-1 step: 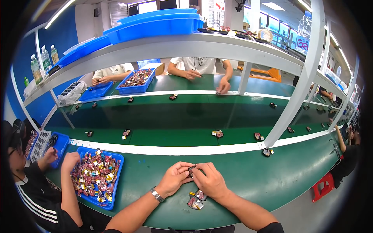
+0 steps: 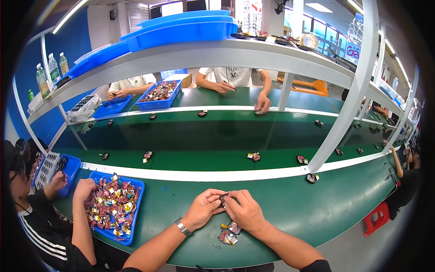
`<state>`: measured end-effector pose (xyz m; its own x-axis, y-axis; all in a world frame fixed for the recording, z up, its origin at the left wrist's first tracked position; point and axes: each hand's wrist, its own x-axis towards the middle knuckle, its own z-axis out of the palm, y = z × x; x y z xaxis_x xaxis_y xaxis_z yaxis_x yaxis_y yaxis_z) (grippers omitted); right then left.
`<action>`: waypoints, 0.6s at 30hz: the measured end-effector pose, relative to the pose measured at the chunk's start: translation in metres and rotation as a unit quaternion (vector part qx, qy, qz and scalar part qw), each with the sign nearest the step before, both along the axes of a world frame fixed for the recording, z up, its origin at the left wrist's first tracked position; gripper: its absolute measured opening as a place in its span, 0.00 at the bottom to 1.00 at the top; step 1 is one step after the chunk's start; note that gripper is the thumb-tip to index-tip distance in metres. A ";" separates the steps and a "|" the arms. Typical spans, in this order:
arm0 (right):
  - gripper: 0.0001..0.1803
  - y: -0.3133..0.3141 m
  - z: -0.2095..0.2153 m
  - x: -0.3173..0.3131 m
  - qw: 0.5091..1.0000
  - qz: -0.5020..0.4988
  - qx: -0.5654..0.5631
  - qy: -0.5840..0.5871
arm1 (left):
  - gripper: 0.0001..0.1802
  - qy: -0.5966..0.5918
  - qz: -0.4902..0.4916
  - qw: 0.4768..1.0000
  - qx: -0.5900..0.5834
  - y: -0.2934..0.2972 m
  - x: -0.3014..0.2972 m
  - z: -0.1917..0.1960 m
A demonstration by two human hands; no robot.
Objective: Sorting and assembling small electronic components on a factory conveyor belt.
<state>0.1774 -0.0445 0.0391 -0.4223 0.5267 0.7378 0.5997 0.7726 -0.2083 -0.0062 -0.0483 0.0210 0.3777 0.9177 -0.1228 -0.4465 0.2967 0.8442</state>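
My left hand point(image 2: 203, 210) and my right hand point(image 2: 245, 212) meet over the green bench, fingers pinched round a small dark electronic assembly point(image 2: 223, 198). Most of that piece is hidden by my fingertips. Just below my right hand lie small circuit boards point(image 2: 228, 236) with silver and yellow parts, resting on the bench. On my left wrist is a metal watch point(image 2: 183, 227).
At left, a blue tray point(image 2: 141, 199) heaped with small boards stands beside a co-worker's arm point(image 2: 83, 217). Beyond a white rail point(image 2: 195, 175), a green belt point(image 2: 204, 158) carries spaced-out assemblies. A white post point(image 2: 346, 95) rises at right; a shelf point(image 2: 190, 52) crosses above.
Across the belt, a co-worker's hand has shifted slightly at the far rail. The pieces on the belt have barely moved. My hands keep the same hold.
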 end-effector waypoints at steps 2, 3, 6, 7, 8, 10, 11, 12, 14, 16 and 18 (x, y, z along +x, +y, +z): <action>0.12 0.000 -0.001 0.000 1.000 0.000 -0.001 0.008 | 0.14 -0.006 -0.001 1.000 -0.002 0.000 0.000 -0.001; 0.12 0.000 -0.001 -0.001 1.000 -0.001 -0.003 0.017 | 0.14 0.001 -0.002 1.000 -0.002 0.000 0.000 -0.002; 0.12 0.000 0.000 0.001 1.000 0.007 -0.014 0.014 | 0.13 0.002 -0.004 1.000 0.001 0.000 0.000 -0.003; 0.12 0.000 0.000 0.001 1.000 0.007 -0.013 0.015 | 0.13 -0.002 -0.007 1.000 0.005 0.001 0.000 -0.003; 0.12 -0.001 -0.001 0.001 1.000 0.002 -0.008 0.013 | 0.13 -0.002 -0.008 1.000 0.006 0.001 0.000 -0.003; 0.12 0.000 -0.001 0.000 1.000 -0.004 -0.003 0.011 | 0.13 0.024 0.003 1.000 -0.008 -0.001 0.000 -0.003; 0.11 0.001 0.001 -0.001 1.000 -0.003 0.012 0.018 | 0.13 0.024 0.003 1.000 -0.007 -0.001 0.000 -0.003; 0.11 0.001 0.002 -0.001 0.999 -0.003 0.026 0.024 | 0.14 0.018 0.004 1.000 -0.005 -0.001 0.000 -0.004; 0.11 0.002 -0.002 0.001 1.000 -0.004 0.023 0.019 | 0.14 0.012 0.005 1.000 -0.003 -0.001 0.000 -0.004; 0.11 0.002 -0.005 0.002 1.000 -0.007 0.020 0.013 | 0.14 -0.001 0.004 1.000 0.011 0.000 0.001 -0.002; 0.11 0.002 -0.005 0.001 0.999 -0.014 0.034 0.009 | 0.14 0.002 0.007 1.000 0.007 0.000 0.002 -0.003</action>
